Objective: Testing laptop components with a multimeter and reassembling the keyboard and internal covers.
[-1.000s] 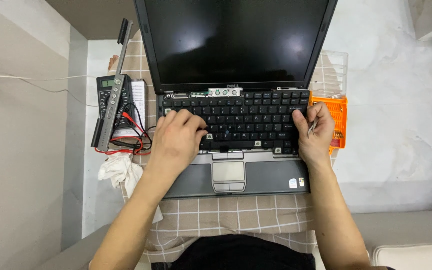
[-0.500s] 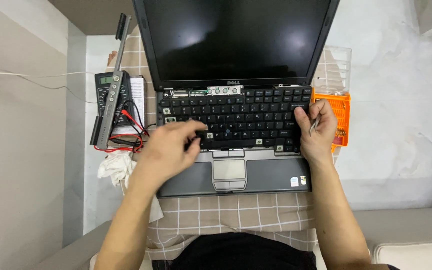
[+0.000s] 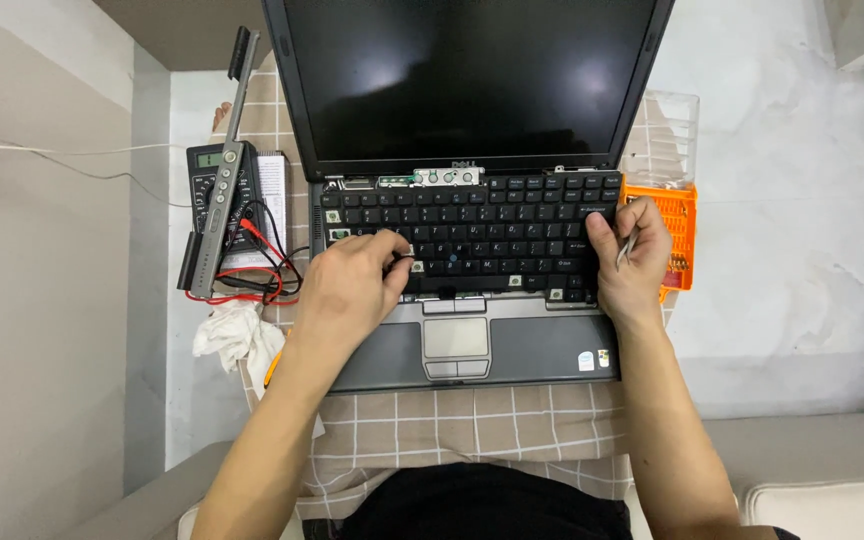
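An open dark grey laptop (image 3: 472,345) lies on a checked cloth (image 3: 432,430) on my lap, its screen black. Several keycaps are missing from the black keyboard (image 3: 482,235), leaving pale mounts, and the strip above the keys is off, baring metal parts. My left hand (image 3: 347,290) rests on the keyboard's left-middle rows with thumb and fingertips curled together on the keys; whether they pinch anything is hidden. My right hand (image 3: 632,265) sits at the keyboard's right edge and holds thin metal tweezers (image 3: 624,248).
A multimeter (image 3: 214,195) with red and black leads lies left of the laptop, with a long grey strip (image 3: 220,190) across it. A crumpled white tissue (image 3: 237,335) lies below it. An orange bit tray (image 3: 677,230) with a clear lid sits on the right.
My left hand drew back from the keyboard's middle toward the left front, and its fingers curled together. My right hand stayed at the right edge with the tweezers.
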